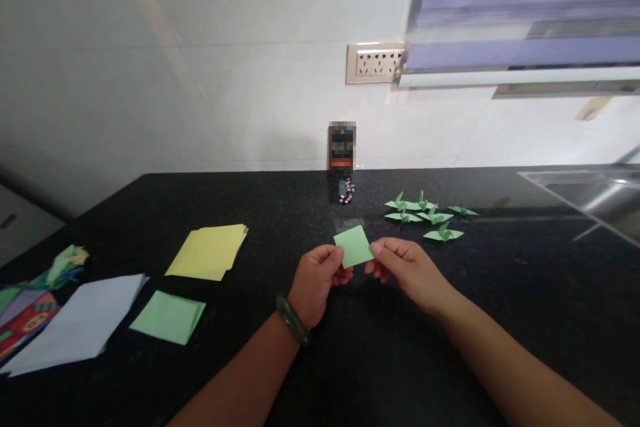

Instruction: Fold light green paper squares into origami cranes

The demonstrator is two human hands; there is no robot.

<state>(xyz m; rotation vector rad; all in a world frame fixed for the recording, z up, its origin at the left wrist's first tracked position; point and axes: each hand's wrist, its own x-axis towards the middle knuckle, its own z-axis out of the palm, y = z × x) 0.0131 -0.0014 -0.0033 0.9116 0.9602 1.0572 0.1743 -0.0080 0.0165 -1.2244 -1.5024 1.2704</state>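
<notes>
A small square of light green paper [354, 247] is held up over the dark countertop, between both hands. My left hand [320, 277], with a dark bangle at the wrist, pinches its left edge between thumb and fingers. On the opposite side, my right hand [405, 267] grips the right corner the same way. Several folded green paper cranes [444, 233] sit on the counter beyond my right hand. To the left lie green paper sheets [167, 317] and a stack of yellow paper [207, 252].
White paper sheets [85, 323] and a colourful printed packet [25, 323] lie at the far left, near crumpled coloured paper [65, 265]. A phone-like device [343, 147], its screen blurred, leans on the wall behind a beaded strap [347, 192]. A metal sink [595, 190] is at right.
</notes>
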